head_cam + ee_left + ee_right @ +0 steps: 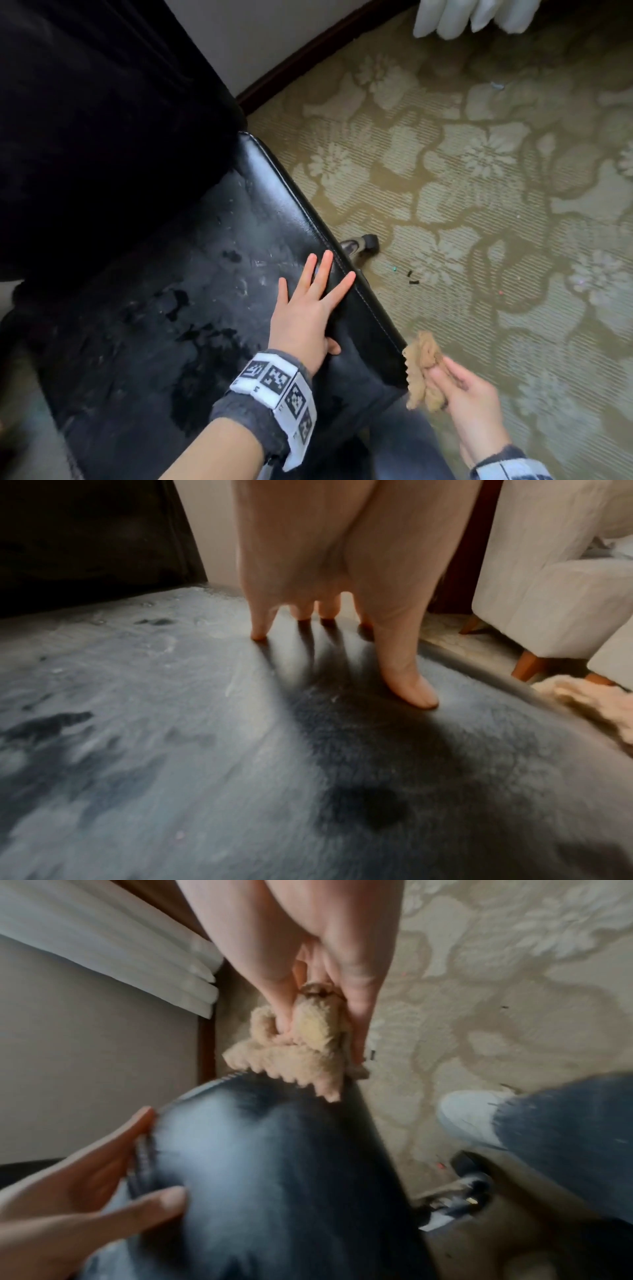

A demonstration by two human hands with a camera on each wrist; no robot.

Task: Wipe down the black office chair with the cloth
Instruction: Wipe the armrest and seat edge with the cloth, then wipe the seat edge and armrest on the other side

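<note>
The left hand (305, 318) is laid flat on the seat of the black office chair (191, 308), fingers straight and spread, tips near the stitched right edge. The cloth (424, 370), tan and fluffy with a zigzag edge, is bunched and pinched in the curled fingers of the right hand (469, 401), held just off the seat's front right corner, over the carpet (479, 171).

From the head view only: a white band with square black-and-white code markers (277, 383) is seen on the left wrist (no readable text), and a chair caster (359, 245) shows under the seat edge.

From the left wrist view only: white upholstered furniture on wooden legs (548, 588) is seen beyond the seat; the seat surface is shown smeared with pale streaks.

From the right wrist view only: a white shoe (469, 1118) and a jeans leg (565, 1123) are seen beside the chair. No brand or label can be read anywhere.
</note>
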